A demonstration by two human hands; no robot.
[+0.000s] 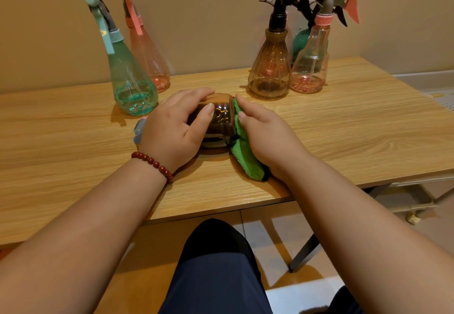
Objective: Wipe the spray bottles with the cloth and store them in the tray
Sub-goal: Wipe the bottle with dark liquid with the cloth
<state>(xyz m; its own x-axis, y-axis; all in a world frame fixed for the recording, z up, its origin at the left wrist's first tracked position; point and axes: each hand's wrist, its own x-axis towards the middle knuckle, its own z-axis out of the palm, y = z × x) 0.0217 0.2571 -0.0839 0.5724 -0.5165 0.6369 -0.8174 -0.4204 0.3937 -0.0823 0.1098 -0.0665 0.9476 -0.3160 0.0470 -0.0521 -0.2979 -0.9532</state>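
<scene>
**Item 1, brown bottle [221, 117].** It lies on its side, low over the table [368, 122], near the front middle. I cannot tell whether it touches the wood. Its long axis runs left to right across my view: the grey spray head [139, 130] pokes out past the left wrist, and the flat base faces right.

**Item 2, left hand [172, 127].** It is wrapped over the bottle's body from above, with the thumb on the near side and the fingers curled over the top. I read this as a firm hold.

**Item 3, right hand [267, 134].** It pinches the green cloth [248, 161] and presses it against the bottle's base. The cloth's tail trails down under the palm to the table.

**Key relation.** The base lies directly right of the left-hand grip, so the right hand is nearer to it. I judge the step in hand to be wiping the base. To wipe the body, the cloth would have to travel leftward along the axis. The left hand covers most of that stretch, so its grip would need to shift toward the neck.

**Item 4, standing stock.** 5 bottles stand upright at the back:
- 2 on the left: the teal bottle [132, 90], with the pink bottle [157, 68] behind it.
- 3 on the right: the ribbed amber bottle [270, 73], the clear pink bottle [310, 68], and a green bottle [300, 43] behind them.

**Item 5, tray.** I can identify none in view.
</scene>
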